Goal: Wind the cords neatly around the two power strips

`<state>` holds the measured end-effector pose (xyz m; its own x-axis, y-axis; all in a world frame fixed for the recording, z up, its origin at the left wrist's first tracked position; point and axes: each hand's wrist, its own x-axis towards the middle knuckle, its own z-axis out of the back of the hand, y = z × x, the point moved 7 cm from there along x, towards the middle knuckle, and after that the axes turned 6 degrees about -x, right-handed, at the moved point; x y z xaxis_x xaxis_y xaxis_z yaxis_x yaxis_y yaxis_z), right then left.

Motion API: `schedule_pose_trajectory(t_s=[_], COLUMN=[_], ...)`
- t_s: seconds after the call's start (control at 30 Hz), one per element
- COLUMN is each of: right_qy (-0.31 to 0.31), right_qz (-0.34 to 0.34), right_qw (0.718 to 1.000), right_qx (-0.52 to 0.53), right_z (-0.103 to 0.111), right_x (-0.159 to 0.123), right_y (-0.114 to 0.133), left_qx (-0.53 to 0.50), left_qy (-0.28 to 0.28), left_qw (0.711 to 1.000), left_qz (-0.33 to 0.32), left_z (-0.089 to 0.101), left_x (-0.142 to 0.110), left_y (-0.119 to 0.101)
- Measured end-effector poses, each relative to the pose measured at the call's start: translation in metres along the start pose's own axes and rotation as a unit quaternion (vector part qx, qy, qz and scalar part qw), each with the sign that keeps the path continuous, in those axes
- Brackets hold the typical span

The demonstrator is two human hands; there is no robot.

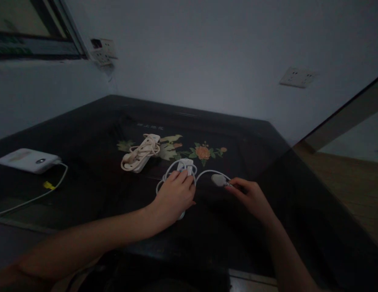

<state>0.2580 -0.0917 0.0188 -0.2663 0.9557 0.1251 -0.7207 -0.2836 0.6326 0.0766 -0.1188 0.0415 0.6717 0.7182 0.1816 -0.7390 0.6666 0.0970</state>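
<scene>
A white power strip (186,163) lies on the dark table in front of me, its white cord looped around it. My left hand (178,190) is closed over the strip and its coils, covering most of the middle. Off to the right, my right hand (246,194) pinches the cord just behind a white plug (218,180). From that plug the cord arcs back left to the strip. Beyond my left hand rests a second power strip (143,152), wrapped in its own beige cord.
The black table (94,121) has a printed flower pattern. At the left sits a white power bank (29,160) with a cable and a yellow tag (49,185). Wall sockets (297,77) are at the right, with more sockets (108,48) near the window.
</scene>
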Motion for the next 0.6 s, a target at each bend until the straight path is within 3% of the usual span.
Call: schedule_pose_trajectory(t_s=[0.37,0.47,0.6], right_qy=[-0.027,-0.086,-0.182], right_qz=[-0.042,-0.059,-0.082], right_qw=[0.989,0.975,0.950], right_qx=[0.140,0.195,0.238], right_z=[0.022,0.034,0.051], right_x=[-0.012,-0.015,-0.020], right_y=[-0.014,-0.027,-0.045], left_qx=[0.056,0.067,0.049], left_qy=[-0.011,-0.010,-0.034], left_qw=[0.998,0.997,0.995], left_qz=[-0.036,-0.043,-0.083], left_z=[-0.017,-0.012,0.013], left_x=[0.004,0.005,-0.013], left_y=[0.001,0.004,-0.001])
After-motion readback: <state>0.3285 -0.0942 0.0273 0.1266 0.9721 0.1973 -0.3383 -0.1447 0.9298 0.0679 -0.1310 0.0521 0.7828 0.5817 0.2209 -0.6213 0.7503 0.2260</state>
